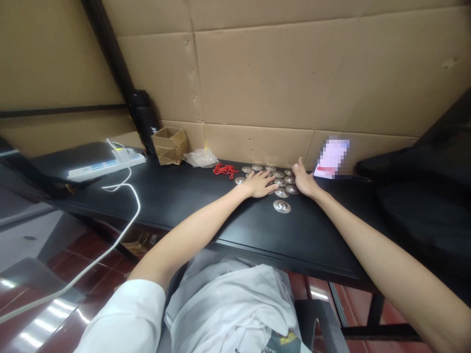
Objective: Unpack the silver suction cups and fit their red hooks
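Note:
Several small silver domed metal discs, like finger cymbals [282, 206], lie flat in loose rows on the black table [191, 196]. My left hand [259, 184] rests palm down over the middle of them with its fingers spread, hiding some. At the right edge of the group is my right hand [304, 180], stood on its side with the thumb raised and touching or nearly touching the outer discs. Neither hand grips anything. Left of the discs sits a small heap of red cords [225, 170].
Behind the cords are a clear plastic bag [201, 158], an open cardboard box [170, 145] and a black bottle [144, 120]. A white power strip [106, 165] trails a cable at left. A blurred-out phone [332, 158] leans against the cardboard wall [257, 73]. Dark fabric [423, 196] lies right.

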Motion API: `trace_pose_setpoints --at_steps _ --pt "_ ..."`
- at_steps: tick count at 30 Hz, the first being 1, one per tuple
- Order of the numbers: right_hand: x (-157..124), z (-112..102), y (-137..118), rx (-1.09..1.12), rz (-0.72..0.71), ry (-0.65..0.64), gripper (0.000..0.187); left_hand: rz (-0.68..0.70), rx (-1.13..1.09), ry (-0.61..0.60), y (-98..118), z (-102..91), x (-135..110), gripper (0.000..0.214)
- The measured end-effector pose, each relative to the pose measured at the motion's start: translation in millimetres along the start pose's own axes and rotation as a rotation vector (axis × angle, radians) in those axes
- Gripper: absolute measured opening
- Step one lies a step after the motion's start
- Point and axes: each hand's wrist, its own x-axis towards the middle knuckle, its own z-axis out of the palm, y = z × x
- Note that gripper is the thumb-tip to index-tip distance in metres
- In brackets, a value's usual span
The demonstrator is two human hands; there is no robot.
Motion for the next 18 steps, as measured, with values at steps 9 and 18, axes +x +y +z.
trace_pose_setpoints --at_steps 9,18 --pt "0 0 -3 0.166 0.035 0.136 0.079 -0.004 0.006 -0.011 1 -0.1 0 0.078" --pt "7 1 12 0.398 0.207 0.435 0.074 -0.021 0.023 -0.023 2 -1.8 -2 0.08"
